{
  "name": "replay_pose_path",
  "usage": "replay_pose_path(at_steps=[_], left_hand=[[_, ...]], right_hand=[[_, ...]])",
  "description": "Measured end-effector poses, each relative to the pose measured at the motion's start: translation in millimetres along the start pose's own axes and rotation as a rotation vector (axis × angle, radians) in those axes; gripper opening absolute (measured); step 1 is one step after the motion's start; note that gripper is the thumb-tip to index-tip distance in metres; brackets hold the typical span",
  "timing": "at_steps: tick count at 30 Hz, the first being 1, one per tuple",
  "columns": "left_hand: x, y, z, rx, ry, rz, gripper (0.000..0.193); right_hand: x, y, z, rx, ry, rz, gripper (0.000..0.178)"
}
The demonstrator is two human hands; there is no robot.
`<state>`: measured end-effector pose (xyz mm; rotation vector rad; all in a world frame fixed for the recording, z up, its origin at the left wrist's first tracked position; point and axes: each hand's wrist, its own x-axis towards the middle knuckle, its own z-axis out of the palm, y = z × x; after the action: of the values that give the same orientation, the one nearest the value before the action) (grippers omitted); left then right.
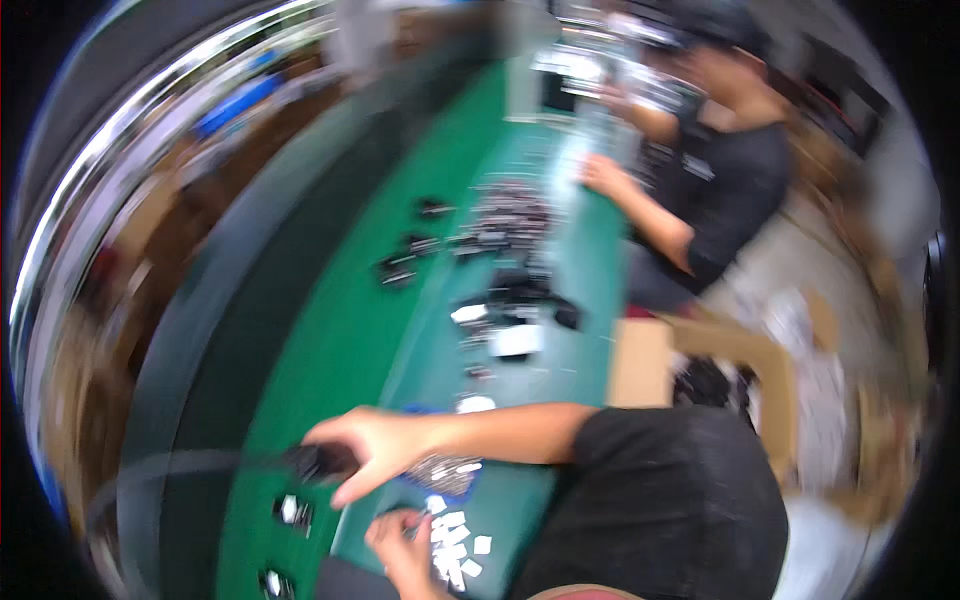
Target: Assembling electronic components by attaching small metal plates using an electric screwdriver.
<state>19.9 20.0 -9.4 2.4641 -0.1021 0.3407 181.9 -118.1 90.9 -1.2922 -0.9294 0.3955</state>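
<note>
Frame is motion-blurred. My right hand (375, 445) reaches across to the left, fingers (345, 490) curled around a small dark part (318, 462) at the green bench (340, 330) edge — pinched, as far as I can tell. Left hand (400, 545) is low, fingers bent over small white chips (455, 535); whether it grips one I cannot tell. I judge the dark part light, rigid, probably smooth — best held by its sides. More dark parts (505, 215) lie farther up, near a co-worker's hand (600, 175). Cardboard box (700, 365) to the right.
</note>
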Motion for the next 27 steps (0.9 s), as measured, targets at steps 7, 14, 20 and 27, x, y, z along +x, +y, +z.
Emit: replay_pose_path(at_steps=[7,14,20,27], left_hand=[[14.9,39.1,-15.6,0.029,-0.071,-0.105,0.017],[6.2,33.7,-18.5,0.073,-0.054,-0.013,0.018],[3.7,29.7,-12.9,0.045,-0.046,0.014,0.019],[2.9,14.2,-7.9,0.131,-0.060,-0.052,0.021]], right_hand=[[-0.3,19.6,-1.3,-0.021,0.220,-0.194,0.045],[-18.2,13.7,-6.6,0.206,0.281,-0.213,0.043],[-22.0,24.4,-23.6,0.295,0.065,-0.111,0.043],[-19.6,36.3,-23.7,0.273,-0.009,-0.066,0.039]])
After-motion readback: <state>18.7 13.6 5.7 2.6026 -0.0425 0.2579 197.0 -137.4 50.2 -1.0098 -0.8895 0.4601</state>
